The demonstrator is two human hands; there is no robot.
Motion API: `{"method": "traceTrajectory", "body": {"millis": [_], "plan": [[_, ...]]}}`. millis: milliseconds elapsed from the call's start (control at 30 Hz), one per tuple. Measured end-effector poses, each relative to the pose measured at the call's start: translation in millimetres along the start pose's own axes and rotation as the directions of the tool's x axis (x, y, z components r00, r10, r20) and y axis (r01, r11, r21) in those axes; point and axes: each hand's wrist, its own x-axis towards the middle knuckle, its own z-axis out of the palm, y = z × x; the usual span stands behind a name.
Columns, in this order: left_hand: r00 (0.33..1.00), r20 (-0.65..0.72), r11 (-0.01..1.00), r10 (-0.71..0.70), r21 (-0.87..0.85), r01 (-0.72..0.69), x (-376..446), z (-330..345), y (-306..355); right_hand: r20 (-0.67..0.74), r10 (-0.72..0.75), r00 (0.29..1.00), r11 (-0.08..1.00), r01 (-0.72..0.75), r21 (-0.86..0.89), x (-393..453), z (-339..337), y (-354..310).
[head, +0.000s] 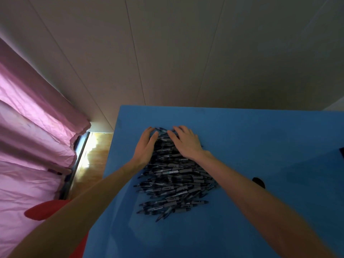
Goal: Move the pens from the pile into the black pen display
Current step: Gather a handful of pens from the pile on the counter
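Both hands, the left hand (146,144) and the right hand (186,142), are lying spread and flat on the far end of the pile of pens (173,179), gripping nothing. I think it is better to be closing the fingers on only a few parallel pens.

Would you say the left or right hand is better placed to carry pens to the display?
Probably the right hand: it rests on the pens, nearer the dark object at the right edge, perhaps the display. The left hand lies on the far side.

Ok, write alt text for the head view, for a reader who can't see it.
Both hands, left hand and right hand, rest with spread fingers on the far end of a large pile of dark pens on a blue table. A pink curtain hangs at left.
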Motion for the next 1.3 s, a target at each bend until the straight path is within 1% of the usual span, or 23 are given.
{"method": "traceTrajectory", "body": {"millis": [33, 100, 167, 233, 333, 367, 433, 500, 567, 700, 767, 833, 900, 933, 1000, 1133, 1233, 1300], "plan": [[1.0, 0.006, 1.0, 0.007, 0.015, -0.007, 2, -2, -1, -0.022, 0.002, 1.0, 0.999, -0.003, -0.036, 4, -5, 3], [1.0, 0.014, 0.998, 0.011, 0.057, -0.012, 4, -8, -4, -0.041, -0.048, 0.998, 0.991, 0.043, -0.127, 10, -12, 11], [1.0, 0.0, 0.994, 0.016, 0.112, -0.016, 2, -12, -9, -0.025, -0.108, 0.994, 0.984, 0.103, -0.147, 14, -16, 19], [0.998, -0.06, 0.988, -0.032, 0.147, 0.041, 0, -16, -14, -0.015, -0.14, 0.99, 0.981, 0.136, -0.14, 20, -19, 22], [0.985, -0.156, 0.981, -0.078, 0.166, 0.104, -6, -14, -20, 0.029, -0.146, 0.989, 0.977, 0.149, -0.151, 33, -27, 16], [0.984, -0.157, 0.981, -0.086, 0.158, 0.111, -10, -11, -18, 0.035, -0.141, 0.989, 0.979, 0.145, -0.147, 37, -29, 13], [0.991, -0.099, 0.993, -0.091, 0.069, 0.098, -17, -2, -9, 0.038, -0.15, 0.988, 0.981, 0.153, -0.12, 43, -29, 6], [0.996, -0.046, 0.996, -0.082, -0.029, 0.081, -18, 2, -4, 0.073, -0.207, 0.976, 0.975, 0.212, -0.071, 47, -22, -6], [0.997, -0.034, 0.994, -0.075, -0.077, 0.073, -14, 4, -4, 0.117, -0.249, 0.961, 0.966, 0.255, -0.039, 48, -13, -18], [0.993, -0.021, 0.984, -0.117, -0.141, 0.112, -14, -1, -4, 0.079, -0.241, 0.967, 0.968, 0.246, -0.055, 43, -10, -18], [0.995, -0.055, 0.987, -0.088, -0.137, 0.08, -20, -7, -5, 0.06, -0.225, 0.972, 0.971, 0.229, -0.063, 39, -14, -8], [0.987, -0.142, 0.995, -0.069, -0.076, 0.058, -24, -15, -9, 0.067, -0.202, 0.977, 0.977, 0.206, -0.061, 37, -17, 1], [0.969, -0.211, 0.992, -0.126, -0.045, 0.119, -31, -22, -16, 0.066, -0.191, 0.979, 0.98, 0.195, -0.048, 35, -19, 5], [0.962, -0.219, 0.986, -0.165, -0.049, 0.158, -35, -23, -18, 0.061, -0.197, 0.978, 0.979, 0.2, -0.047, 33, -20, 6], [0.963, -0.184, 0.981, -0.194, -0.057, 0.187, -44, -19, -18, 0.065, -0.221, 0.973, 0.974, 0.224, -0.038, 31, -21, 6], [0.983, -0.074, 0.977, -0.17, -0.144, 0.159, -47, 3, -4, 0.091, -0.261, 0.961, 0.965, 0.258, 0.037, 30, -22, 5], [0.988, -0.078, 0.981, -0.136, -0.153, 0.122, -42, 9, 4, 0.137, -0.246, 0.96, 0.969, 0.242, 0.042, 30, -23, 7], [0.99, -0.084, 0.985, -0.116, -0.139, 0.103, -38, 9, 3, 0.147, -0.227, 0.963, 0.973, 0.218, 0.075, 29, -25, 11]]}}
